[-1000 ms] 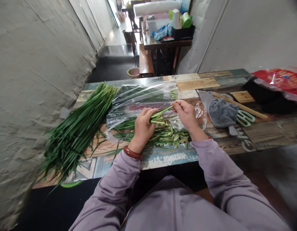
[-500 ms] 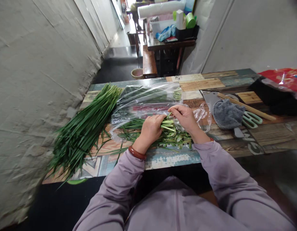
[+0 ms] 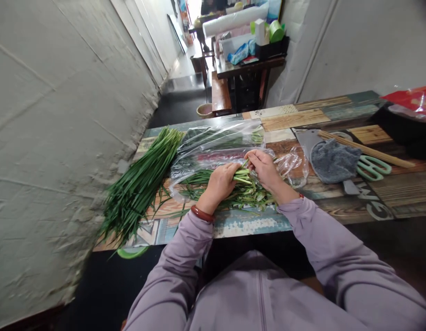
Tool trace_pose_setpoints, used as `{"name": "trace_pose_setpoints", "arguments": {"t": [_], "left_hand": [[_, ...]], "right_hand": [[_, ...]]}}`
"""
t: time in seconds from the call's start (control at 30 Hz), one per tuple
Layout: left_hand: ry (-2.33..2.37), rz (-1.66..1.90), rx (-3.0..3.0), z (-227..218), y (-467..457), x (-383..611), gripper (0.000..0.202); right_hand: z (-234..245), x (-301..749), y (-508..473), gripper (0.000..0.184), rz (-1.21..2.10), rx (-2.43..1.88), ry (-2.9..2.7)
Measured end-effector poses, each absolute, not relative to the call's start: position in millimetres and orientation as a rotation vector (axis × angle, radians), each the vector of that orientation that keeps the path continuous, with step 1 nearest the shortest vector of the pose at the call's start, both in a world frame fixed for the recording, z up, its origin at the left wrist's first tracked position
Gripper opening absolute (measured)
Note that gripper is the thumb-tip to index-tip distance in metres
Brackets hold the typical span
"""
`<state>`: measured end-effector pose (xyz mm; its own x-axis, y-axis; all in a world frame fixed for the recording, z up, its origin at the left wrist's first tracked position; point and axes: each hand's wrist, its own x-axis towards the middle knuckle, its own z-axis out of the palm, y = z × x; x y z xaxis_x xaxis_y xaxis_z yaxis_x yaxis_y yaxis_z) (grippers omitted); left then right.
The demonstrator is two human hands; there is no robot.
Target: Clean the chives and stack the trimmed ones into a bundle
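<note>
Bunch of garlic chives (image 3: 243,176) in the left hand (image 3: 221,185), one stem pinched in the right hand (image 3: 261,169).

The left fingers are clamped round the bunch above the near half of the tabletop (image 3: 254,227), stem ends pointing right, seemingly so each lies within the right hand's reach; the right thumb and fingertips meet on a single stem. Loose trimmings (image 3: 250,198) lie directly below, probably where they drop. The larger sheaf (image 3: 144,181) sits apart at left, pale ends together, which likely suits grasping. Greens show through the clear plastic bag (image 3: 184,162) just beyond; grey cloth (image 3: 333,161) and scissors (image 3: 373,171) rest off right, leaving the hands room.
</note>
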<state>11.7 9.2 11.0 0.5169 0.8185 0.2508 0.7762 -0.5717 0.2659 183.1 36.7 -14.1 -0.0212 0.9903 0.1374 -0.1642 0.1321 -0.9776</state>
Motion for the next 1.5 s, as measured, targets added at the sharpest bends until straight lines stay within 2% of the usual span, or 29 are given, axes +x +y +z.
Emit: {"name": "trace_pose_setpoints", "arguments": {"t": [0.13,0.2,0.3,0.43,0.53,0.7,0.77,0.87,0.93,0.97,1.1,1.23,1.37,1.5], "left_hand": [[1.282,0.562,2.654,26.2,5.7,5.5,0.040],[1.236,0.681,2.570,41.1,4.5,1.4,0.033],[1.209,0.999,2.345,75.8,4.4,-0.4,0.015],[1.067,1.399,2.079,131.2,8.3,7.9,0.019],[0.965,1.509,1.991,168.1,20.1,14.0,0.019],[1.053,1.730,2.238,226.8,45.2,3.1,0.020],[1.282,1.689,2.598,246.7,45.7,-7.0,0.017],[1.877,1.044,3.002,260.4,40.6,-26.2,0.015],[2.143,0.629,2.933,255.6,43.0,-44.8,0.020],[2.193,0.544,2.865,249.1,47.6,-56.3,0.021],[2.379,0.557,2.590,199.9,81.8,-108.2,0.022],[2.518,0.509,2.172,121.5,105.7,-138.0,0.048],[2.506,0.384,2.064,46.7,104.0,-143.1,0.066],[2.568,0.322,2.128,20.6,104.3,-154.4,0.078]], "right_hand": [[-15.6,190.7,48.9,0.037,1.194,-0.913,-0.911],[-18.3,196.7,54.3,0.039,1.146,-0.940,-0.969],[-26.0,199.6,58.0,0.041,1.040,-1.049,-1.322],[-36.5,194.9,55.5,0.022,0.712,-1.140,-1.844],[-39.5,193.0,50.9,0.032,0.522,-1.126,-2.189],[-38.9,193.5,46.1,0.024,0.413,-1.034,-2.446],[-39.9,193.6,45.2,0.023,0.418,-1.051,-2.423],[-42.0,193.8,43.4,0.023,0.436,-1.063,-2.368],[-42.3,194.0,41.8,0.024,0.452,-1.064,-2.340],[-42.1,194.1,41.2,0.024,0.455,-1.064,-2.333],[-41.6,194.1,41.5,0.022,0.451,-1.040,-2.326],[-45.1,194.4,44.2,0.021,0.460,-1.021,-2.309],[-46.5,194.4,44.1,0.020,0.467,-1.015,-2.300],[-42.0,194.4,43.9,0.020,0.444,-1.025,-2.331]]}}
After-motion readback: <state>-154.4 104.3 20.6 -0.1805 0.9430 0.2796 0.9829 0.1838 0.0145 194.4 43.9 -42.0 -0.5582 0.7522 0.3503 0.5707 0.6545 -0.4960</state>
